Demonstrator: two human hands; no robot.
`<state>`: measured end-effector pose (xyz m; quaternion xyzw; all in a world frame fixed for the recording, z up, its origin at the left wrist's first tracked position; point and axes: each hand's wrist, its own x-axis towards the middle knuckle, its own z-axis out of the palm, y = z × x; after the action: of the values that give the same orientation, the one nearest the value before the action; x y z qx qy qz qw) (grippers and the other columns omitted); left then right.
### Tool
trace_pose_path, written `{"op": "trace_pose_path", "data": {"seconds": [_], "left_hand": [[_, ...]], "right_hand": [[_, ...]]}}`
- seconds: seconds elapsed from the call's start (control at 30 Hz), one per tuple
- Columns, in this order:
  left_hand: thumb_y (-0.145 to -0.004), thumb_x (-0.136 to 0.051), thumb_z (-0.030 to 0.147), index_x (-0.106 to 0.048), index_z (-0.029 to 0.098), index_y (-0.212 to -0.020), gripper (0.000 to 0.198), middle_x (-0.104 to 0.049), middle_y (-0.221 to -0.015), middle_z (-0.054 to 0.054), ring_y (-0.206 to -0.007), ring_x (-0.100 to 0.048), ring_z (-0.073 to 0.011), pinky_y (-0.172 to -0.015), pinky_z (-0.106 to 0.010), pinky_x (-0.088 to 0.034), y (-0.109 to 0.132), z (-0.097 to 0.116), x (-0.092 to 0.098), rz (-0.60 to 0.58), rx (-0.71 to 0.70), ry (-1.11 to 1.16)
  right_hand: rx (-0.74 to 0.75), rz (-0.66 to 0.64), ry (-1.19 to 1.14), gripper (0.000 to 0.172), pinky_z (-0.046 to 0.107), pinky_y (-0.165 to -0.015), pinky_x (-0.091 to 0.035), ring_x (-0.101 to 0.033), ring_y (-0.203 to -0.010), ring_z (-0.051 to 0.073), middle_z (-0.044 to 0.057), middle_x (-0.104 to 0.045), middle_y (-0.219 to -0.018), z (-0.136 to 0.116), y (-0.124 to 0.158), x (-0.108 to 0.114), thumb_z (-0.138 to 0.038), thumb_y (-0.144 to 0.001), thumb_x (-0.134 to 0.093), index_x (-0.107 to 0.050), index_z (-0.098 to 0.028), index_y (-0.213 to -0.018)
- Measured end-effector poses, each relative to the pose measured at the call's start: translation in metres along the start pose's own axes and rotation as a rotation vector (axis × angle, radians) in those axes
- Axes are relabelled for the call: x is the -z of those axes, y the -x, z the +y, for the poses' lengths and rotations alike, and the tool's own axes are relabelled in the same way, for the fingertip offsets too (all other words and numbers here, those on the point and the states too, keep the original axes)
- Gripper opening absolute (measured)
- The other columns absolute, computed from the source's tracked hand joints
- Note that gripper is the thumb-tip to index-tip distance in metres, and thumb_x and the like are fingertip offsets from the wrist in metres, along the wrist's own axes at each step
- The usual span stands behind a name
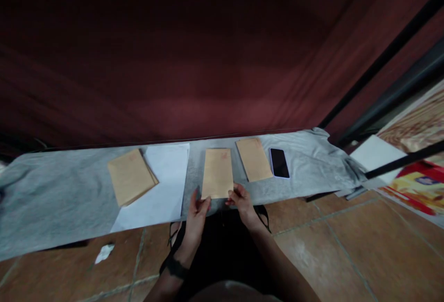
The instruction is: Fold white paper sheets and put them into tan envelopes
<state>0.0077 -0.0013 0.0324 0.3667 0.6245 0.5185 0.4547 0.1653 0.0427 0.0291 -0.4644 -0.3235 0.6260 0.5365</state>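
Note:
A brown paper envelope (218,172) with a small reddish print near its top right is held at its two near corners. My left hand (197,212) pinches the lower left corner, thumb on top. At the lower right corner, the thumb and fingers of my right hand (242,201) close on the same envelope. To the right lie more brown envelopes (254,159), slightly turned. On the left, a small stack of brown envelopes (132,176) rests partly over large white paper sheets (168,186).
A grey cloth (69,200) covers the long narrow surface. A dark-screened phone (279,163) lies right of the envelopes. Behind rises a dark red wall (208,84). Black bars and a red-yellow box (421,184) stand at the right. Crumpled white paper (104,253) lies on the tiled floor.

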Motion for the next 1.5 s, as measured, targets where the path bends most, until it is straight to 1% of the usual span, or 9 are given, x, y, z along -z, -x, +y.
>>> {"op": "trace_pose_path", "data": {"seconds": [0.1,0.17,0.33,0.53,0.7,0.83,1.07,1.27,1.5], "left_hand": [[-0.069,-0.083,0.047,-0.067,0.011,-0.104,0.052,-0.076,-0.092,-0.012,-0.074,-0.072,-0.0178,-0.067,-0.027,-0.056,-0.001,0.011,-0.002,-0.083,0.298,0.287],[-0.063,-0.087,0.042,-0.069,0.011,-0.088,0.044,-0.076,-0.082,-0.010,-0.065,-0.070,-0.0149,-0.061,-0.023,-0.053,-0.001,0.016,-0.004,-0.107,0.369,0.380],[-0.062,-0.088,0.035,-0.069,0.010,-0.085,0.039,-0.076,-0.074,-0.009,-0.056,-0.068,-0.0153,-0.055,-0.024,-0.051,-0.003,0.016,-0.008,-0.106,0.393,0.434],[-0.072,-0.083,0.029,-0.064,0.012,-0.083,0.028,-0.076,-0.077,-0.012,-0.068,-0.074,-0.0193,-0.060,-0.025,-0.057,-0.004,0.009,-0.009,-0.103,0.421,0.460],[-0.074,-0.082,0.030,-0.063,0.011,-0.085,0.029,-0.076,-0.077,-0.013,-0.068,-0.074,-0.0206,-0.059,-0.026,-0.057,-0.007,0.010,-0.007,-0.076,0.431,0.457],[-0.071,-0.083,0.031,-0.063,0.011,-0.086,0.032,-0.076,-0.075,-0.012,-0.066,-0.074,-0.0206,-0.060,-0.027,-0.057,-0.009,0.010,-0.009,-0.058,0.419,0.465],[-0.069,-0.082,0.042,-0.067,0.012,-0.087,0.038,-0.076,-0.075,-0.011,-0.064,-0.072,-0.0191,-0.061,-0.027,-0.055,-0.003,0.010,-0.017,-0.084,0.352,0.412],[-0.072,-0.080,0.047,-0.069,0.015,-0.109,0.050,-0.074,-0.112,-0.014,-0.097,-0.071,-0.0239,-0.082,-0.034,-0.056,0.003,0.022,-0.021,-0.253,0.206,0.372],[-0.076,-0.078,0.045,-0.069,0.016,-0.116,0.051,-0.070,-0.121,-0.015,-0.109,-0.067,-0.0264,-0.097,-0.042,-0.051,0.004,0.030,-0.036,-0.340,0.309,0.515]], "right_hand": [[0.007,-0.025,-0.020,0.042,0.027,-0.051,-0.057,-0.056,-0.055,0.011,-0.003,-0.062,-0.071,-0.001,0.004,0.000,-0.047,-0.066,-0.080,-0.069,-0.019,-0.096],[0.010,-0.053,-0.002,0.041,0.026,-0.050,-0.056,-0.055,-0.054,0.011,-0.004,-0.062,-0.068,-0.001,0.005,0.001,-0.047,-0.067,-0.080,-0.069,-0.019,-0.096],[0.010,-0.090,0.032,0.038,0.026,-0.049,-0.055,-0.055,-0.053,0.011,-0.003,-0.064,-0.069,0.002,0.004,0.004,-0.048,-0.069,-0.079,-0.071,-0.020,-0.095],[0.041,-0.064,0.135,0.035,0.031,-0.052,-0.058,-0.056,-0.054,0.014,-0.001,-0.064,-0.067,0.016,-0.002,0.010,-0.050,-0.077,-0.070,-0.073,-0.020,-0.095],[0.358,0.102,0.603,0.035,0.039,-0.073,-0.061,-0.067,-0.084,0.023,0.009,-0.068,-0.099,0.018,0.000,0.021,-0.038,-0.095,-0.049,-0.065,-0.020,-0.119],[0.660,0.021,1.025,0.037,0.041,-0.098,-0.052,-0.060,-0.113,0.024,0.012,-0.063,-0.120,0.014,0.015,0.018,-0.021,-0.096,-0.043,-0.058,-0.022,-0.130],[0.751,-0.103,1.437,0.055,0.044,-0.094,-0.051,-0.059,-0.109,0.028,0.013,-0.061,-0.130,0.015,0.029,0.001,-0.009,-0.093,-0.045,-0.047,-0.024,-0.146],[0.752,-0.054,1.298,0.047,0.037,-0.094,-0.052,-0.061,-0.111,0.025,0.011,-0.062,-0.123,-0.009,0.017,0.009,-0.012,-0.097,-0.042,-0.053,-0.025,-0.141],[0.419,0.252,0.472,0.025,0.037,-0.084,-0.053,-0.065,-0.092,0.022,0.008,-0.068,-0.100,-0.020,0.010,-0.002,-0.040,-0.093,-0.054,-0.068,-0.020,-0.100]]}}
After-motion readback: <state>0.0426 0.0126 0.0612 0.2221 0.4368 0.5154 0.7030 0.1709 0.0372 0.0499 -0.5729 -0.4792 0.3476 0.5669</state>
